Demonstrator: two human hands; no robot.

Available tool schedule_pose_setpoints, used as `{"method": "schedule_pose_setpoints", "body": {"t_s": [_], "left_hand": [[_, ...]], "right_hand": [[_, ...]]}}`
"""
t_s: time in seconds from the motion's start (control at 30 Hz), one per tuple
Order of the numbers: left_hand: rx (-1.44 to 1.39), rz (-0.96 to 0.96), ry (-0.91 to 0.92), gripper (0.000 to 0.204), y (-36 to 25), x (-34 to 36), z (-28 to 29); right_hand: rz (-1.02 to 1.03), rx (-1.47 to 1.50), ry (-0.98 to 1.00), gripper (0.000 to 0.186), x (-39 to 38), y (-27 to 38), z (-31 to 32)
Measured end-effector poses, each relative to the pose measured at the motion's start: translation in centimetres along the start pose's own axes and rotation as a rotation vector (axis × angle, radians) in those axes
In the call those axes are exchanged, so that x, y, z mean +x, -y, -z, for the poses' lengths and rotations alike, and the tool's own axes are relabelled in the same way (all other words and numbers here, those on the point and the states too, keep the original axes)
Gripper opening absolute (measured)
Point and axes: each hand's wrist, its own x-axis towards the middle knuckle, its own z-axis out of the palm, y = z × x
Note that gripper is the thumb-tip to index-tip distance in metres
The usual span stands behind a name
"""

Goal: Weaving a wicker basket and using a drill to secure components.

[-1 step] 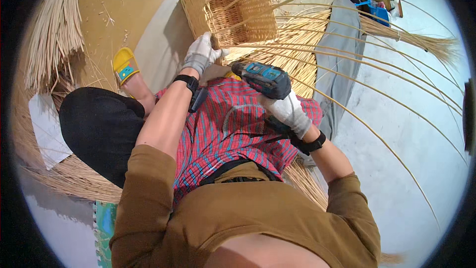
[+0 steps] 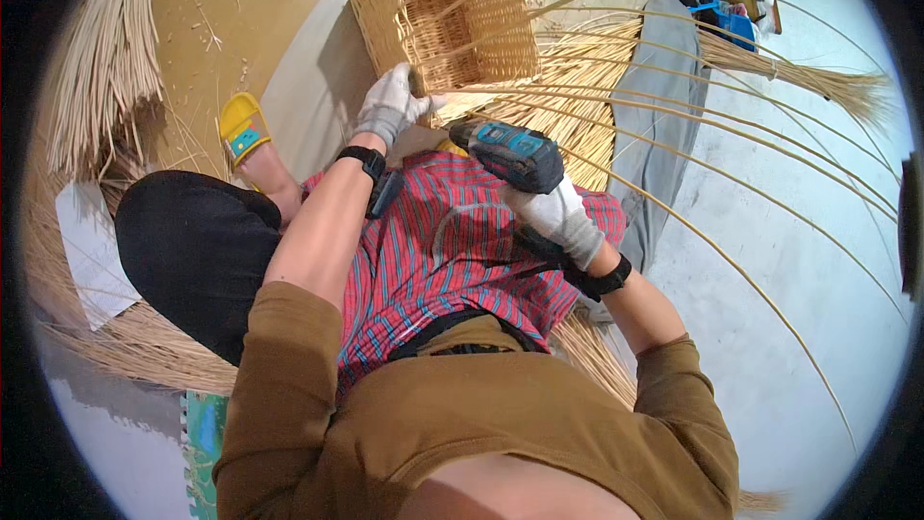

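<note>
My right hand (image 2: 553,217), in a white work glove, is wrapped round the grip of a blue-and-black cordless drill (image 2: 510,154), whose front points up and left toward the basket. Part of the drill is hidden by the hand. Ahead of me a woven wicker basket (image 2: 525,43) lies tipped, its opening toward me, with long loose canes (image 2: 674,101) fanning out to the right. At the basket's near left corner, my gloved left hand (image 2: 390,106) is closed on the edge. A small dark round piece beside its fingers is too unclear to name.
A tied bundle of canes (image 2: 111,58) is at the far left. More cut canes (image 2: 592,87) lie right of the basket, near a blue container (image 2: 731,27). A red checked cloth (image 2: 433,260) covers my lap. My yellow slipper (image 2: 243,125) is left of the basket.
</note>
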Motion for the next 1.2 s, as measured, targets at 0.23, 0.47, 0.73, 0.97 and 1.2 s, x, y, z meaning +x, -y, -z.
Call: {"method": "schedule_pose_setpoints", "body": {"t_s": [0.23, 0.47, 0.73, 0.97, 1.2], "left_hand": [[0.448, 0.015, 0.01, 0.06, -3.4, -1.6, -0.3], [0.834, 0.004, 0.11, 0.043, -6.3, -2.7, -0.8], [0.211, 0.229, 0.043, 0.053, -5.1, -1.9, -1.2], [0.648, 0.019, 0.043, 0.066, -3.3, -1.5, -0.7], [0.658, 0.025, 0.043, 0.068, -4.1, -2.0, -0.6]], "right_hand": [[0.072, -0.069, -0.023, 0.051, 0.6, -0.4, 0.1], [0.037, -0.103, -0.037, 0.046, 0.7, -1.0, -0.3], [0.216, -0.247, -0.077, 0.043, 1.7, -1.0, -0.2], [0.162, -0.231, -0.061, 0.044, 1.8, -1.0, -0.3], [0.266, -0.236, -0.092, 0.046, 2.4, -1.5, -0.4]]}}
